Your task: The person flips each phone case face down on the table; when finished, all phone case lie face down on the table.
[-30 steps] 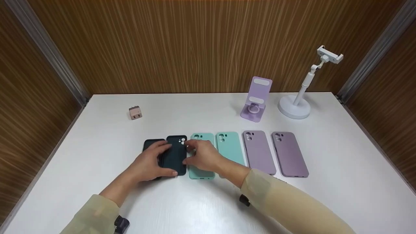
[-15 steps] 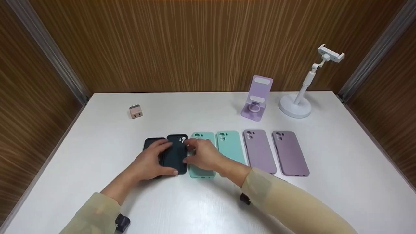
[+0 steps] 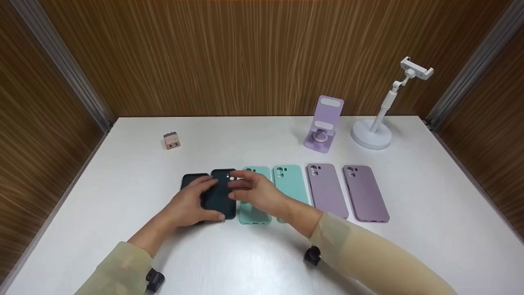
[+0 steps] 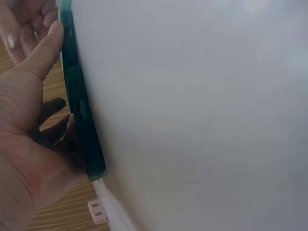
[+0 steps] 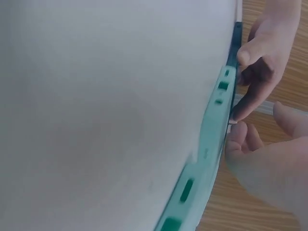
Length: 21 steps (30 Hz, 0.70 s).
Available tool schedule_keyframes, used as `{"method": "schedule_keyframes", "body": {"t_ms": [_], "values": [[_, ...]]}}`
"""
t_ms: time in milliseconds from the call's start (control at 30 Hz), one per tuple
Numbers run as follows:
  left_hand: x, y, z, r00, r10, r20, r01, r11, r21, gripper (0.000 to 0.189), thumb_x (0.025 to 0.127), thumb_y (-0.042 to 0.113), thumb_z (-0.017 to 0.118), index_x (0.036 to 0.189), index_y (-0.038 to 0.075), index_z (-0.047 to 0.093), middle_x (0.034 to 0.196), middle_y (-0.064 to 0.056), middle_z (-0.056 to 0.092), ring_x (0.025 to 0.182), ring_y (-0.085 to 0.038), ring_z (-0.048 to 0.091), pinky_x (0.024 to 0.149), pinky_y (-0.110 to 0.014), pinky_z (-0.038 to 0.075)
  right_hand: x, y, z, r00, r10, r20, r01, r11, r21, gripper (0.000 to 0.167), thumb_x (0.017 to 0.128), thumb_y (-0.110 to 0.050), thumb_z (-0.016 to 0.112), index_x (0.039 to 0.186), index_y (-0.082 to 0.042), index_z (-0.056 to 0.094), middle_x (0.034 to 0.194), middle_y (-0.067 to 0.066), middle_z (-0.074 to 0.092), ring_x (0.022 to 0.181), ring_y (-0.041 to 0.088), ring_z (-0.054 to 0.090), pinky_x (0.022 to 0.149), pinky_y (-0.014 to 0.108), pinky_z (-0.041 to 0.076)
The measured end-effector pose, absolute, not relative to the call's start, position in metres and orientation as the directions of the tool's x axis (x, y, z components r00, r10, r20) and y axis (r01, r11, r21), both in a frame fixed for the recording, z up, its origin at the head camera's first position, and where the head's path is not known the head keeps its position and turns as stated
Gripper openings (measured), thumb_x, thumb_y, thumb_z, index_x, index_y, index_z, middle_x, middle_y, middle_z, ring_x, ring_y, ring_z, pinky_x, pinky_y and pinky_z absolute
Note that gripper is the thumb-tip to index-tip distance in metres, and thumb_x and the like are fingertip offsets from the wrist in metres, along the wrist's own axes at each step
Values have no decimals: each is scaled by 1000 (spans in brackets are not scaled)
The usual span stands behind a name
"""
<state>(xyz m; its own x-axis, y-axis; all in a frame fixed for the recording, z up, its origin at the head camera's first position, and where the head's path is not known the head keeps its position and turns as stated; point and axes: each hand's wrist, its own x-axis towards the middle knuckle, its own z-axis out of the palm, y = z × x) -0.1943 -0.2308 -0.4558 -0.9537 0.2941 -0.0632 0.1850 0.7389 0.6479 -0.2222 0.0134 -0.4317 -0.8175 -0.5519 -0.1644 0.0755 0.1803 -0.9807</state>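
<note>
Touched by the spread left hand (image 3: 187, 208), a dark phone case (image 3: 220, 197) lies with its long axis running forward, camera end farthest; a second dark case (image 3: 188, 179) beneath that palm is mostly hidden. The right hand (image 3: 263, 194), fingers loosely extended, partly covers a green case (image 3: 254, 216).

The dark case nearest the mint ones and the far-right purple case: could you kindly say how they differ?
In the head view, the dark case has its camera holes at top right, the purple case at top left. The left hand touches the dark case; no hand touches the purple case. Both have rounded corners.
</note>
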Motion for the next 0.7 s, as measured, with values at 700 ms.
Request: {"method": "schedule_keyframes", "body": {"t_ms": [700], "values": [[-193,-232,-456,-953,298,-48,200,742,640,105,78,45,95,161,7,44,168,-17,35,153,-43,36,121,-60,34,-219,6,-429,-849,-526,-46,-373,658,-654,60,96,-14,79,151,-4,56,122,11,74,114,24,68,99,40,56]]}}
